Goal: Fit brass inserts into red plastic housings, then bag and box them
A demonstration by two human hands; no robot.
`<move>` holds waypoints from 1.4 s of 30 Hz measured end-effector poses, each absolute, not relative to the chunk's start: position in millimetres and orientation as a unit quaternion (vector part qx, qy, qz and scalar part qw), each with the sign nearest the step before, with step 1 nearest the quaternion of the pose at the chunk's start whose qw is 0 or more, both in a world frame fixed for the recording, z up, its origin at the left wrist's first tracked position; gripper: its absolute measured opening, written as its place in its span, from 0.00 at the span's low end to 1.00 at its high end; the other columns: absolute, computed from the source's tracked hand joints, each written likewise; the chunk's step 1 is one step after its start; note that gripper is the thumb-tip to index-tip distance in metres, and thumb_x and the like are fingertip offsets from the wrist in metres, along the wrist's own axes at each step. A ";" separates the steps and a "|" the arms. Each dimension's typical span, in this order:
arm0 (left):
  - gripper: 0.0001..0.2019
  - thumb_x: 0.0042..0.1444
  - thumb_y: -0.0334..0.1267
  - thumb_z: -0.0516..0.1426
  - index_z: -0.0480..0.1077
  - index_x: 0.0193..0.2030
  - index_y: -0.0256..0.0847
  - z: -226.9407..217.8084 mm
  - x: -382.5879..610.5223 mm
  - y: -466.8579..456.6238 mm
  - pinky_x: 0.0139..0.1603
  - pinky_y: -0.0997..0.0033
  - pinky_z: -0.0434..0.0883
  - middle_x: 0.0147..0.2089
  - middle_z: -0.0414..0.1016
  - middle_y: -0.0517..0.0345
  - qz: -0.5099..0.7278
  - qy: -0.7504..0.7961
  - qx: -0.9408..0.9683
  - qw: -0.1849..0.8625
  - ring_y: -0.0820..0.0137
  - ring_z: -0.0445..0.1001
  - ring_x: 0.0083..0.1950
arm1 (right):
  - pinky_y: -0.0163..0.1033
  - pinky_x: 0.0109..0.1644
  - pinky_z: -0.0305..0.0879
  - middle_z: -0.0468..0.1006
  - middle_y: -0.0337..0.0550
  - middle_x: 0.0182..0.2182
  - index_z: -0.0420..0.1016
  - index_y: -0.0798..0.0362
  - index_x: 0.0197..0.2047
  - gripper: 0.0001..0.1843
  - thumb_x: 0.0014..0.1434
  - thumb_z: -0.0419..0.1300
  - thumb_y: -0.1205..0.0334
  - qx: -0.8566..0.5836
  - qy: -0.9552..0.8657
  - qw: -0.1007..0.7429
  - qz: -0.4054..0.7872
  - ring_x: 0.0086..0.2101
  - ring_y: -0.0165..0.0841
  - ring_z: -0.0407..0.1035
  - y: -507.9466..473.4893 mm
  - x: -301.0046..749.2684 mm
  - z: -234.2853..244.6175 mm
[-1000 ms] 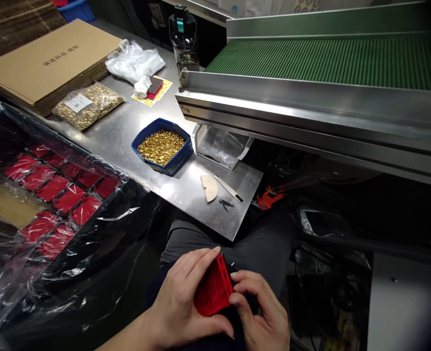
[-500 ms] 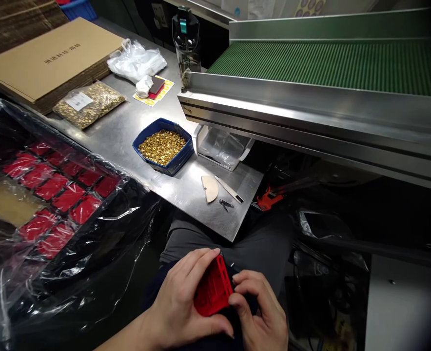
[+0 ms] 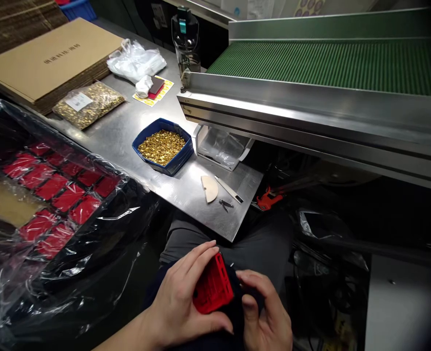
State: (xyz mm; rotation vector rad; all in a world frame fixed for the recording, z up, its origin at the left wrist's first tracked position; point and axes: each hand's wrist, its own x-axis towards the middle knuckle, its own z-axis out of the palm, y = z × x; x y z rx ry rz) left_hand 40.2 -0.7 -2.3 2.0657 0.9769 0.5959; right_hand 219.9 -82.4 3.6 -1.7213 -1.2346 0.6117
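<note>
My left hand (image 3: pixel 181 302) grips a small red plastic part (image 3: pixel 213 288) over my lap, fingers curled round its top edge and thumb under it. My right hand (image 3: pixel 264 312) sits just right of the part with its fingers bent and pinched together; whatever they hold is too small or hidden. A blue bowl (image 3: pixel 173 165) full of small brass pieces (image 3: pixel 162 145) stands on the steel table (image 3: pixel 127 126) ahead of me.
At left, a black tray of red parts (image 3: pixel 54 190) lies under clear plastic. The table carries a bag of brass pieces (image 3: pixel 87 103), flat cardboard (image 3: pixel 47 58), a white bag (image 3: pixel 137 61), a beige half-disc (image 3: pixel 210 187), a blade (image 3: pixel 229 189). A green conveyor (image 3: pixel 328 63) runs at right.
My right hand has drawn a little away from the red part's right edge, and my left fingers have shifted slightly on its top. Nothing on the table has moved.
</note>
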 end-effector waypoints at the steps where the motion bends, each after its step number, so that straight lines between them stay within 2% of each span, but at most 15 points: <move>1: 0.58 0.42 0.69 0.66 0.51 0.72 0.40 -2.8 40.3 -0.9 0.67 0.53 0.71 0.69 0.65 0.35 0.236 0.383 0.808 0.380 0.48 0.68 0.68 | 0.38 0.49 0.72 0.82 0.44 0.44 0.77 0.48 0.49 0.19 0.70 0.54 0.44 -0.694 -0.495 0.453 0.261 0.45 0.36 0.77 -82.1 218.2 3.1; 4: 0.58 0.42 0.69 0.67 0.51 0.72 0.40 -3.7 40.4 -0.8 0.67 0.53 0.72 0.69 0.66 0.36 0.238 0.385 0.807 0.378 0.49 0.68 0.68 | 0.39 0.48 0.72 0.83 0.42 0.38 0.78 0.49 0.45 0.19 0.71 0.54 0.45 -0.669 -0.477 0.505 0.262 0.41 0.35 0.78 -80.8 215.0 2.9; 8: 0.58 0.41 0.69 0.67 0.51 0.72 0.41 -4.3 40.2 -0.5 0.65 0.53 0.73 0.67 0.68 0.37 0.234 0.389 0.807 0.378 0.49 0.70 0.67 | 0.38 0.40 0.70 0.74 0.38 0.26 0.76 0.51 0.34 0.15 0.71 0.57 0.54 -0.690 -0.411 0.572 0.164 0.31 0.32 0.73 -83.5 216.8 4.0; 11: 0.58 0.41 0.69 0.67 0.51 0.73 0.41 -5.7 39.1 -1.0 0.65 0.53 0.73 0.67 0.68 0.37 0.237 0.391 0.802 0.384 0.48 0.70 0.67 | 0.33 0.35 0.68 0.77 0.40 0.30 0.77 0.50 0.38 0.11 0.70 0.58 0.56 -0.753 -0.379 0.500 0.200 0.30 0.29 0.73 -86.2 219.3 5.3; 14: 0.58 0.42 0.68 0.67 0.50 0.73 0.41 -7.5 38.3 -1.8 0.65 0.53 0.73 0.67 0.68 0.37 0.237 0.390 0.802 0.386 0.49 0.70 0.66 | 0.33 0.44 0.72 0.82 0.44 0.43 0.78 0.48 0.48 0.14 0.71 0.55 0.52 -0.770 -0.376 0.425 0.292 0.38 0.31 0.77 -82.4 221.6 9.0; 16: 0.58 0.42 0.68 0.67 0.49 0.73 0.42 -7.8 39.2 -2.5 0.65 0.53 0.73 0.66 0.69 0.38 0.233 0.386 0.805 0.385 0.49 0.71 0.65 | 0.36 0.51 0.72 0.82 0.45 0.49 0.79 0.46 0.52 0.22 0.70 0.52 0.42 -0.744 -0.394 0.376 0.388 0.46 0.36 0.78 -75.7 223.6 13.8; 19: 0.58 0.44 0.65 0.68 0.46 0.75 0.42 -5.0 42.3 -3.3 0.65 0.55 0.72 0.68 0.68 0.39 0.227 0.383 0.809 0.384 0.50 0.71 0.66 | 0.38 0.48 0.74 0.85 0.43 0.45 0.78 0.43 0.58 0.34 0.61 0.54 0.28 -0.692 -0.423 0.283 0.512 0.45 0.42 0.79 -62.3 227.2 23.2; 21: 0.61 0.45 0.62 0.70 0.41 0.76 0.43 -0.7 43.2 -2.2 0.67 0.57 0.70 0.69 0.66 0.40 0.223 0.381 0.804 0.399 0.50 0.70 0.67 | 0.38 0.43 0.74 0.85 0.44 0.41 0.78 0.44 0.57 0.33 0.59 0.58 0.30 -0.673 -0.438 0.223 0.553 0.40 0.43 0.80 -53.4 230.0 28.7; 25: 0.65 0.41 0.64 0.70 0.36 0.78 0.50 9.3 35.8 9.1 0.72 0.57 0.63 0.73 0.61 0.46 0.211 0.373 0.729 0.533 0.50 0.65 0.70 | 0.38 0.44 0.72 0.84 0.46 0.41 0.80 0.50 0.53 0.24 0.66 0.57 0.41 -0.652 -0.397 0.224 0.606 0.39 0.40 0.78 -41.9 239.0 31.3; 29: 0.41 0.62 0.69 0.48 0.59 0.72 0.44 11.0 27.3 24.1 0.72 0.51 0.60 0.72 0.63 0.45 0.238 0.398 0.429 0.775 0.51 0.63 0.72 | 0.37 0.44 0.70 0.83 0.48 0.41 0.80 0.54 0.54 0.26 0.67 0.56 0.42 -0.583 -0.334 0.292 0.681 0.39 0.38 0.75 -37.3 248.4 29.5; 31: 0.42 0.65 0.68 0.38 0.66 0.67 0.35 8.9 27.7 25.7 0.70 0.48 0.62 0.68 0.68 0.38 0.206 0.337 0.244 0.886 0.50 0.67 0.68 | 0.36 0.41 0.69 0.82 0.46 0.38 0.80 0.54 0.53 0.27 0.67 0.55 0.41 -0.555 -0.328 0.296 0.705 0.37 0.37 0.74 -34.1 250.0 32.3; 34: 0.40 0.61 0.67 0.53 0.68 0.64 0.31 5.2 30.8 19.4 0.64 0.54 0.68 0.60 0.76 0.34 0.146 0.226 0.102 0.958 0.52 0.76 0.59 | 0.35 0.41 0.68 0.81 0.43 0.35 0.80 0.52 0.54 0.26 0.69 0.53 0.42 -0.546 -0.405 0.259 0.686 0.35 0.35 0.73 -27.3 250.3 41.1; 37: 0.41 0.51 0.54 0.69 0.66 0.66 0.33 2.5 30.5 12.2 0.56 0.64 0.73 0.58 0.77 0.37 0.152 0.183 0.078 0.968 0.56 0.79 0.55 | 0.37 0.51 0.69 0.80 0.42 0.46 0.77 0.46 0.58 0.23 0.70 0.54 0.43 -0.538 -0.526 0.223 0.620 0.44 0.36 0.74 -18.5 254.7 44.7; 39: 0.44 0.49 0.51 0.70 0.62 0.69 0.35 0.6 28.4 10.3 0.57 0.60 0.72 0.61 0.75 0.35 0.150 0.172 0.077 0.970 0.53 0.77 0.58 | 0.39 0.57 0.67 0.76 0.43 0.54 0.73 0.43 0.60 0.23 0.69 0.54 0.42 -0.560 -0.581 0.234 0.542 0.52 0.38 0.71 -8.4 260.0 36.7; 42: 0.54 0.43 0.50 0.74 0.54 0.73 0.39 -4.3 24.0 9.3 0.65 0.48 0.66 0.65 0.70 0.35 0.142 0.155 0.110 0.971 0.46 0.70 0.66 | 0.38 0.53 0.69 0.76 0.45 0.50 0.73 0.47 0.55 0.17 0.72 0.52 0.49 -0.664 -0.633 0.207 0.340 0.49 0.36 0.72 19.4 264.7 7.9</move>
